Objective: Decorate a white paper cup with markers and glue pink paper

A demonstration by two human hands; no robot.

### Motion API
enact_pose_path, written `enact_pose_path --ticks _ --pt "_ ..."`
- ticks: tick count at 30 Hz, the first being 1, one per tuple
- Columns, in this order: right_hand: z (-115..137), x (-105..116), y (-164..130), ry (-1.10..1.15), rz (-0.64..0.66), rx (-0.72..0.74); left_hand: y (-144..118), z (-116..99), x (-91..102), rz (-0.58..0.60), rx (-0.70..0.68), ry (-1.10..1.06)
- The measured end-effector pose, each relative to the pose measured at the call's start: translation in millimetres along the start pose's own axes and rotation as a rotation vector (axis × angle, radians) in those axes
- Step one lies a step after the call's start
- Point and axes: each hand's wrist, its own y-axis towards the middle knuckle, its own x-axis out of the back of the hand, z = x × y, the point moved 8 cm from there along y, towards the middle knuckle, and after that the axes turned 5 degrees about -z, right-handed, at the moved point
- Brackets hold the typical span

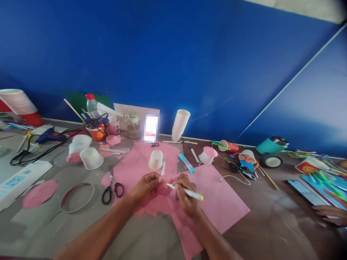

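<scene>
Paper sheets (217,195) lie mid-table. Left hand (145,187) and right hand (187,196) rest on sheets, side by side; marker (185,191) in right hand. Cup (155,160) just behind hands, on sheets. Scissors (112,187) left of left hand; ring (77,196) further left. Tumbler (271,148) far right, on side.

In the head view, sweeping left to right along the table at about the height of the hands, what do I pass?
Pink paper circle → ring → scissors → left hand → right hand gripping a marker → another person's hand at the right edge.
</scene>
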Motion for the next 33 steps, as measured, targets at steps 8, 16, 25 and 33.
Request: enact_pose_path --ticks 8,16,25,33 --pt "-3 0 -3 0.079 0.021 -0.035 1 0 0.6 -0.003 0.007 0.024" --pt "10 -3 -1 0.030 0.069 0.062 0 1 2.3 0.021 -0.010 0.038" --pt "9 -3 -2 0.027 0.054 0.079 0 1 1.9 0.021 -0.012 0.046" --pt "16 -4 0 -0.005 0.052 0.120 0 0 2.0 0.009 -0.014 0.065"
